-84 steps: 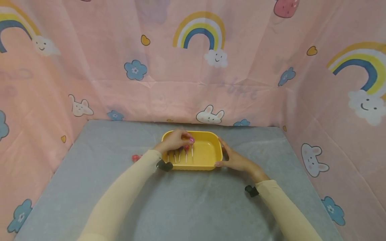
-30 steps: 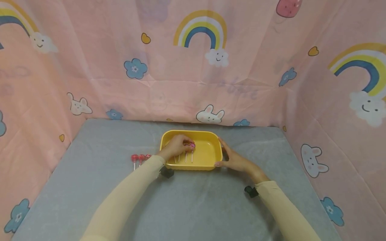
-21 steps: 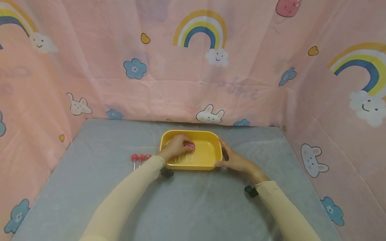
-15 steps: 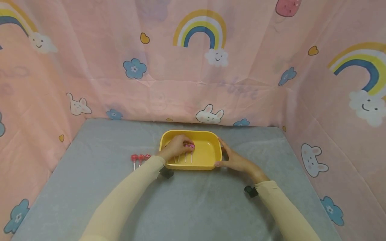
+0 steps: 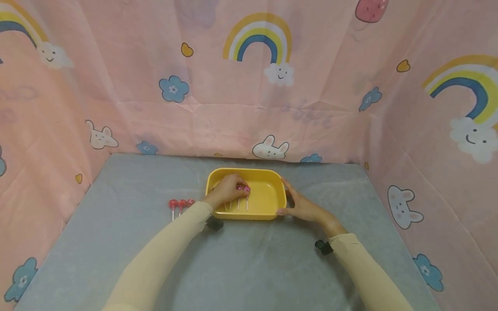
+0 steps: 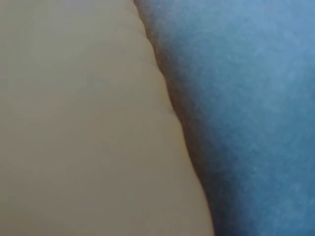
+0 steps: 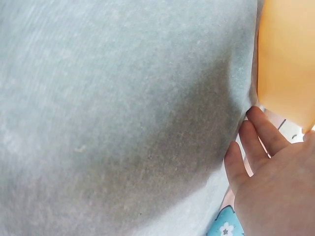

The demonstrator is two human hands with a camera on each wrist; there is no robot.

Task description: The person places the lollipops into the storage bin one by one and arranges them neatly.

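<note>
Inside the yellow plastic tray (image 5: 268, 198), several lollipops with white sticks lie side by side at the left end. My left hand (image 5: 227, 189) reaches over them and pinches the pink-wrapped lollipop (image 5: 247, 190) at the right of the row by its head; another pink head sits right beside it. The hand hides the other heads. At the tray's right end, my right hand (image 5: 302, 207) holds the wall between thumb and fingers. The right wrist view shows this right hand (image 7: 278, 184) with extended fingers beside the tray wall (image 7: 288, 59).
Red lollipops (image 5: 181, 203) lie in a row on the grey table left of the tray, partly hidden by the left sleeve (image 5: 163, 252). A pink printed curtain (image 5: 218, 125) stands behind and at both sides. The left wrist view shows mostly sleeve (image 6: 88, 123) and table.
Since the oldest frame, my left hand has lowered the pink lollipop beside the others, and more red lollipops show past the sleeve. In the last second the pink heads shifted slightly left.
</note>
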